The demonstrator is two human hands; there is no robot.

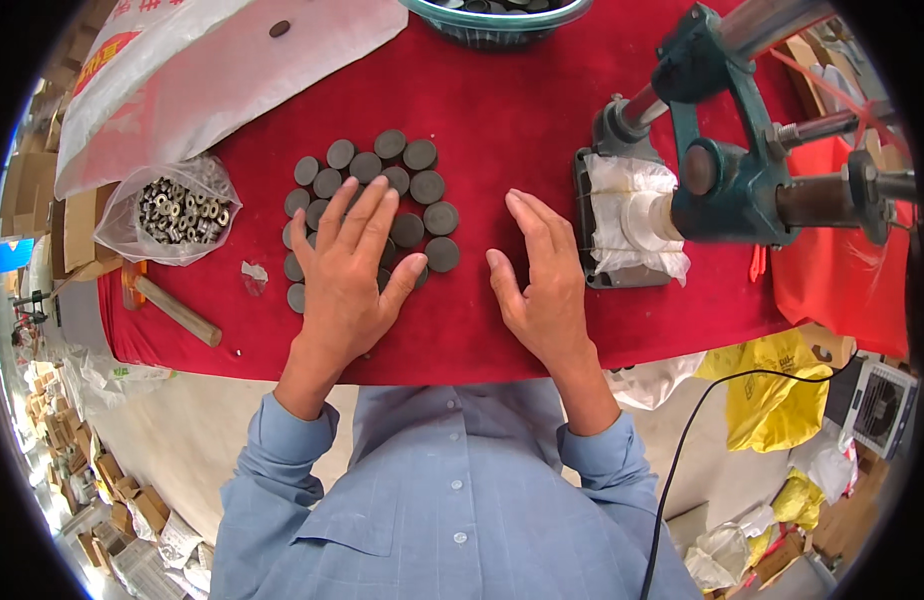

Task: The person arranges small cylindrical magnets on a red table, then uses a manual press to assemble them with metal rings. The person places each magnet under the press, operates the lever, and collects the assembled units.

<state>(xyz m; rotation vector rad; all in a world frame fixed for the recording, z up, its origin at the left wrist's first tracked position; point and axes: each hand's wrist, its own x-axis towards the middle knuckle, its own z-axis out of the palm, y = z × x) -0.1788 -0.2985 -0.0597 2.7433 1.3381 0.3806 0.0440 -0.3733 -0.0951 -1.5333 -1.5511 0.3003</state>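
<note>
Discs [408,230], dark grey, sit bunched on the red desk [512,120]. Left hand [344,285] is over them, fingers spread, gripping nothing. Right hand [544,290] hangs right of the discs, fingers parted, empty. Bag [120,226] of metal rings left of the discs, green press [732,205] off right, bowl [497,38] way beyond them.

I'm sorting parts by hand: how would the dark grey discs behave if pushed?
Lying flat on the red cloth, the dark grey discs would probably slide, not roll. Their clean, even edges suggest stiffness. Crowded around the left hand, one might nudge its neighbours.
</note>
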